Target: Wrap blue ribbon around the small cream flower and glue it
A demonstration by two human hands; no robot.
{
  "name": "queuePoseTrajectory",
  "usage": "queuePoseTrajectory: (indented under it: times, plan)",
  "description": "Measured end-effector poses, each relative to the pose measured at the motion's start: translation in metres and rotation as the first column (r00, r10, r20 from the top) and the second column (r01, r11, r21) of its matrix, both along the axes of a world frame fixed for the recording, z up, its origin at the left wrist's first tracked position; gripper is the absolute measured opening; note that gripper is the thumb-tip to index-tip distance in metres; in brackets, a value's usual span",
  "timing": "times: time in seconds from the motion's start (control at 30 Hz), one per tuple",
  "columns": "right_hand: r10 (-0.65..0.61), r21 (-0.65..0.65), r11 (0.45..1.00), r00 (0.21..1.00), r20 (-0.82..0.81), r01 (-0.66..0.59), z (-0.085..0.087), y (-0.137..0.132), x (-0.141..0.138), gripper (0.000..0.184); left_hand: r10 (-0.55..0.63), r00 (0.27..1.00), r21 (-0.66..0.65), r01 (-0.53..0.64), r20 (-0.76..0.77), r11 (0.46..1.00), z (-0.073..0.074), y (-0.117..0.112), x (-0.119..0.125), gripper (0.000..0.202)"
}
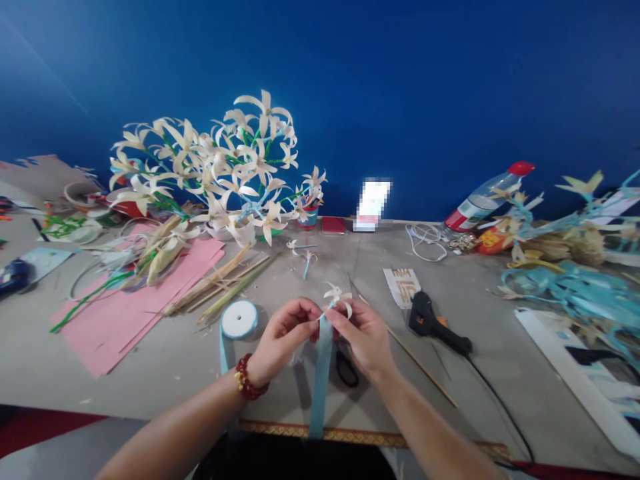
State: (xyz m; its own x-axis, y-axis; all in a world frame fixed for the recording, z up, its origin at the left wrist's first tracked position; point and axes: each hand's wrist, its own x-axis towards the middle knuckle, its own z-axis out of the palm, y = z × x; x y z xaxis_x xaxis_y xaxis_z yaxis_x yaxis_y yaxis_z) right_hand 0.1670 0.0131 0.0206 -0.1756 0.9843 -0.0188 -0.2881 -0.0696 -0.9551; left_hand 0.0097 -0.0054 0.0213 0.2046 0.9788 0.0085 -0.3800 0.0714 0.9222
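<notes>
My left hand (pixel 286 333), with a red bead bracelet on its wrist, pinches the top of a light blue ribbon (pixel 321 373) that hangs down toward the table's near edge. My right hand (pixel 364 337) is closed on the stem of a small cream flower (pixel 336 294), its fingertips meeting those of the left hand at the ribbon. The ribbon roll (pixel 239 319) lies flat just left of my left hand. Black scissors (pixel 346 368) lie on the table under my right hand.
A black glue gun (pixel 434 323) with its cable lies to the right, beside a thin wooden stick (pixel 420 363). Pink paper (pixel 130 300), straw strips and a big bunch of cream flowers (pixel 220 167) fill the left. A bottle (pixel 487 195) and blue-ribbon flowers (pixel 575 273) lie at right.
</notes>
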Motion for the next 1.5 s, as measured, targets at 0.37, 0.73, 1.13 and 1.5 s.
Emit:
queuePoseTrajectory:
  times: [0.37, 0.73, 1.13, 1.5]
  plan:
    - [0.035, 0.012, 0.999, 0.998, 0.061, -0.036, 0.0016, 0.0033, 0.0022, 0.018, 0.073, 0.984, 0.093, -0.059, -0.162, 0.994, 0.0008, 0.0002, 0.0009, 0.012]
    - [0.048, -0.066, 0.996, 0.996, -0.069, -0.052, 0.002, 0.0016, -0.0018, 0.017, 0.024, 1.0, -0.029, -0.024, 0.014, 0.999, 0.0014, 0.0011, 0.0023, 0.015]
    - [0.025, -0.082, 0.996, 0.997, -0.069, -0.03, -0.001, -0.0002, -0.0025, 0.024, -0.053, 0.998, -0.075, 0.055, 0.026, 0.996, 0.0005, 0.0002, 0.0009, 0.018]
    - [-0.019, -0.027, 0.999, 1.0, -0.008, 0.019, 0.0006, 0.0001, -0.0014, 0.023, 0.136, 0.959, 0.124, -0.108, -0.249, 0.986, -0.002, 0.0004, -0.0011, 0.015]
